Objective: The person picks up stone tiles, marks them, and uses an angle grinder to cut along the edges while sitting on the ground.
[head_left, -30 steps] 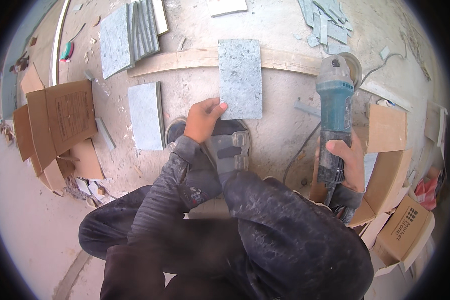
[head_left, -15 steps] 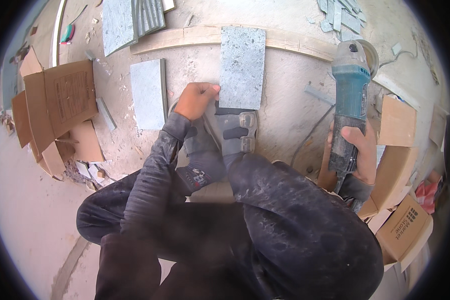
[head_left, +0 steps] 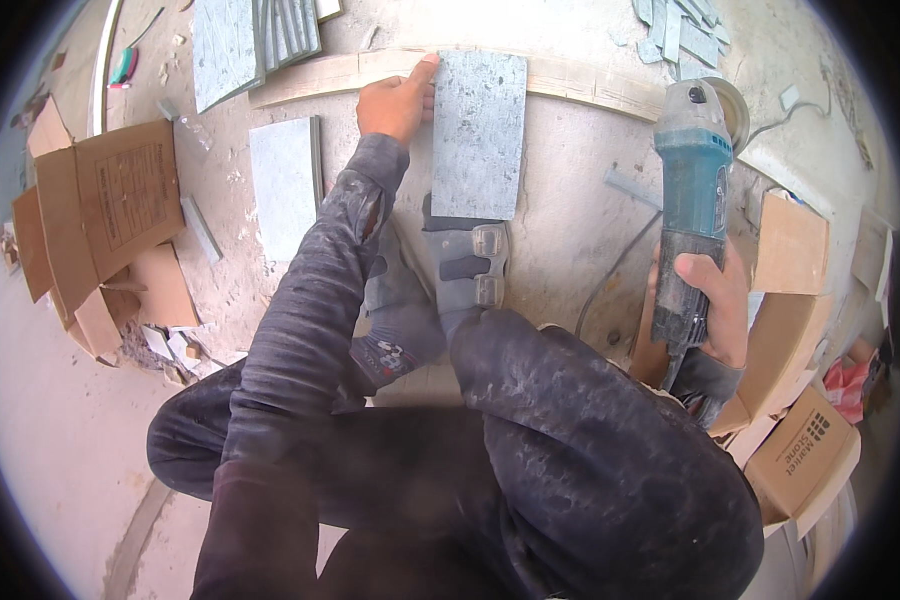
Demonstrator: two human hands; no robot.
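At twelve o'clock, the left hand [head_left: 398, 100] rests with its grip spread flat, fingertips touching the upper left edge of a grey stone tile [head_left: 478, 133] lying on the dusty floor [head_left: 570, 220]. At three o'clock, the right hand [head_left: 712, 305] is wrapped around a teal angle grinder [head_left: 692, 170]. A sandalled foot [head_left: 467, 268] pins the tile's near edge.

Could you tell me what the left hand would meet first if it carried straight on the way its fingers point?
Probably the pale wooden strip under the grey tile: the left hand points up the picture, its fingertips already about at the strip's edge.
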